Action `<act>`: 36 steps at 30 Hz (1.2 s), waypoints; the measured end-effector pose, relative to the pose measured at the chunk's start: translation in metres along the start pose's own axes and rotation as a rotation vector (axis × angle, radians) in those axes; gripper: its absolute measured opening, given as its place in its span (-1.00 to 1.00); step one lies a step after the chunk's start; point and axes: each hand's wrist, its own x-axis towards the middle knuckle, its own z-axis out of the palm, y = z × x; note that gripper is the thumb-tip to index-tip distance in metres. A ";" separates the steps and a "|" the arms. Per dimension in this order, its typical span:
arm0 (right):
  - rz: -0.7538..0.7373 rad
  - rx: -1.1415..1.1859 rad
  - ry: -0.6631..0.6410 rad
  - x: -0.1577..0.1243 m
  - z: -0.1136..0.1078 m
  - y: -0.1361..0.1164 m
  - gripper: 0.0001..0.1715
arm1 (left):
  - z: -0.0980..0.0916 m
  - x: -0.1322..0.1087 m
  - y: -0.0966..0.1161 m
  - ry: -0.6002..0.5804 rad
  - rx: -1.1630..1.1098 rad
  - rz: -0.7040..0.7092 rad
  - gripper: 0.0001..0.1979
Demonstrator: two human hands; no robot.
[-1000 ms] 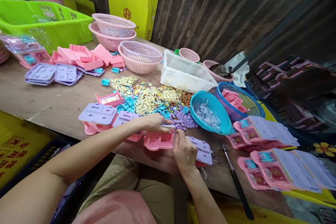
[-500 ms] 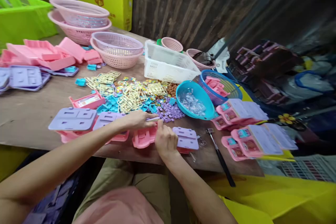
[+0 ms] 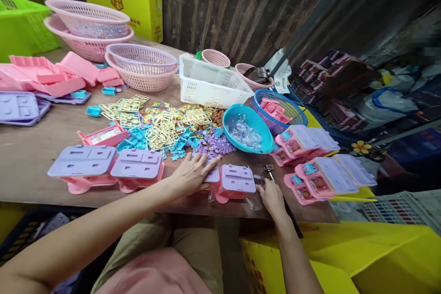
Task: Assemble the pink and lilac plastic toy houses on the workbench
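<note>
My left hand (image 3: 193,173) lies with fingers spread over a purple lid (image 3: 212,174) on a pink toy unit, mostly hidden beneath it. Just right of it stands another pink unit with a purple lid (image 3: 238,179). My right hand (image 3: 274,198) is beside that unit, fingers curled and fingertips pressed at a clear plastic part (image 3: 258,179). A second clear part (image 3: 253,202) lies just below the fingers. The hammer (image 3: 269,172) lies partly behind my right hand and wrist. To the left, two more lidded units (image 3: 82,161) stand in the row.
Loose purple pieces (image 3: 217,144), cream frames (image 3: 165,128) and blue pieces (image 3: 129,140) are heaped behind the row. A turquoise bowl (image 3: 265,147) holds clear parts. A white basket (image 3: 213,89) stands behind. Stacked pink units (image 3: 319,183) are at the right; pink trays (image 3: 41,73) at the left.
My left hand has flattened onto a purple lid now in the row. My right hand has left the middle unit and moved right to the clear parts. The view has shifted slightly.
</note>
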 end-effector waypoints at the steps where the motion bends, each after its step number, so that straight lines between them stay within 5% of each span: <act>1: 0.010 0.016 0.001 0.000 0.005 0.001 -0.93 | 0.000 0.002 0.001 0.012 -0.013 0.007 -0.18; 4: 0.028 0.083 0.032 0.004 0.008 0.006 -0.81 | -0.010 -0.005 -0.008 0.066 -0.031 -0.036 -0.10; 8: 0.091 0.186 0.203 0.006 -0.008 0.004 -0.86 | -0.033 -0.050 -0.051 0.023 0.047 -0.216 -0.05; 11: 0.035 0.439 0.445 -0.003 -0.027 -0.024 -0.76 | -0.044 -0.088 -0.083 -0.117 0.084 -0.261 -0.15; 13: -0.133 0.620 0.477 -0.013 -0.038 -0.060 -0.70 | -0.046 -0.101 -0.094 -0.167 0.059 -0.278 -0.21; 19: -0.671 0.734 0.025 -0.053 -0.034 -0.183 -0.80 | -0.045 -0.087 -0.098 -0.144 -0.116 -0.370 -0.20; 23: -0.674 0.611 -0.172 -0.066 -0.007 -0.221 -0.79 | -0.046 -0.077 -0.107 -0.188 -0.370 -0.352 -0.24; 36: -0.708 0.166 0.290 -0.071 0.036 -0.241 -0.60 | -0.037 -0.072 -0.123 -0.173 -0.561 -0.311 -0.27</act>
